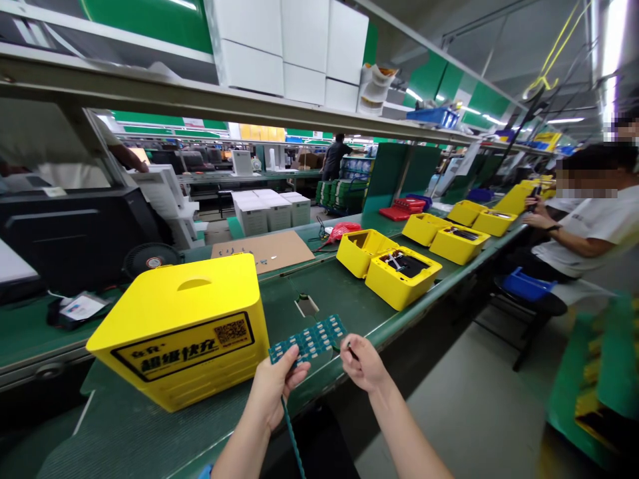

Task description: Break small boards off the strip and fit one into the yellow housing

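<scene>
Green assembly desk [339,299]: left hand [277,392] clamps a stiff, light, brittle-looking circuit-board panel [309,339] by its edge; right hand [362,362] pinches a small dark item just beside it.

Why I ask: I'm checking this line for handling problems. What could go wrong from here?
The board is held near the bench edge by the left hand, so a slip might send it to the floor. The thin teal strip hanging below that hand could snag. The dark tool in the right hand sits close to the board and might scratch its components.
</scene>
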Tool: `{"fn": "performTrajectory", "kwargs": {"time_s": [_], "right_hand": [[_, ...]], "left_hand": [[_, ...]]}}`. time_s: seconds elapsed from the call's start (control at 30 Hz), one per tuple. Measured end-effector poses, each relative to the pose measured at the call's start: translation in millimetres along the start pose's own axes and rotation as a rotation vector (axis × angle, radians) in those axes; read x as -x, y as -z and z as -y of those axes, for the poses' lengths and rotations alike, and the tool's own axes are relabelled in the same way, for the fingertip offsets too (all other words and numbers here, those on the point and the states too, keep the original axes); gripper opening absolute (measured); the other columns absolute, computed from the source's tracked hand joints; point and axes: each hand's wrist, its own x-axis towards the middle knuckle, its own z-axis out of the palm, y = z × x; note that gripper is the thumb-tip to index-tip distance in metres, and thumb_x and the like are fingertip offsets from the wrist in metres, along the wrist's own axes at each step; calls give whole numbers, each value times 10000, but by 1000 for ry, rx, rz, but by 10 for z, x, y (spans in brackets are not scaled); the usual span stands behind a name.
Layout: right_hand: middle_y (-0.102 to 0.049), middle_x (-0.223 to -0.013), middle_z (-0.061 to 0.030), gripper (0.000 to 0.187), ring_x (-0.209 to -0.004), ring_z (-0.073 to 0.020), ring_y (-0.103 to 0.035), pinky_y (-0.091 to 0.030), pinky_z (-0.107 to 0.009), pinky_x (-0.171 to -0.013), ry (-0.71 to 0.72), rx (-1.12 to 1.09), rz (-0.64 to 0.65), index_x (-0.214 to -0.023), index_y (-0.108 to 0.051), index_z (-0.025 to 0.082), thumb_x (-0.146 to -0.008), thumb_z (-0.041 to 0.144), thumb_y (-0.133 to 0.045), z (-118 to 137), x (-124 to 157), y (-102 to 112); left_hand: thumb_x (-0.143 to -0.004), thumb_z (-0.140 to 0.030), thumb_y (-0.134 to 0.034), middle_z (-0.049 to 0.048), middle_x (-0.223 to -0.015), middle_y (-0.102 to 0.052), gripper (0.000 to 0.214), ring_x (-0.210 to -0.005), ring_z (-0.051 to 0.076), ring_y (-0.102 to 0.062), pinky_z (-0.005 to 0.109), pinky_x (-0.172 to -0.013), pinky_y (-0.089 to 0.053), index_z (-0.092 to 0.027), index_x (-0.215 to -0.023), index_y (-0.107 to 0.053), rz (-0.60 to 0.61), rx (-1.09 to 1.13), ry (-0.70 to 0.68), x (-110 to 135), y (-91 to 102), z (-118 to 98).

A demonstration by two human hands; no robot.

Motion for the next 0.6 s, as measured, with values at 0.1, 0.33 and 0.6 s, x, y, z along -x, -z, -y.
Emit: {"fn": "performTrajectory", "kwargs": {"time_s": [0.1,0.33,0.6], "right_hand": [[-501,-563,42,327,-405,9,-190,-127,-118,-343,26,-119,-99,-765,-609,133,-783,453,-674,-101,-15,14],[-605,-801,-47,279,-546,-35,-442,-293,-136,-425,-55,-161,-47,-902,-638,132,-799,388,-677,-249,-21,-198],[-590,-589,-12,320,-402,-5,-350,-192,-136,-352,4,-9,-127,-655,-546,111,-735,350,-744,-275,-106,-293]], "left_hand": [[-753,-206,-720,78,-807,-686,251,-664,163,-692,195,-547,-598,-81,-933,-599,-36,-4,-40,-26,18,-33],[-709,-258,-760,99,-776,-691,305,-685,211,-696,239,-570,-610,-58,-890,-618,-20,-143,-152,-55,-6,-22],[-709,-249,-759,98,-786,-693,281,-672,204,-696,233,-557,-607,-70,-878,-624,-12,-106,-128,-47,-54,21]]}}
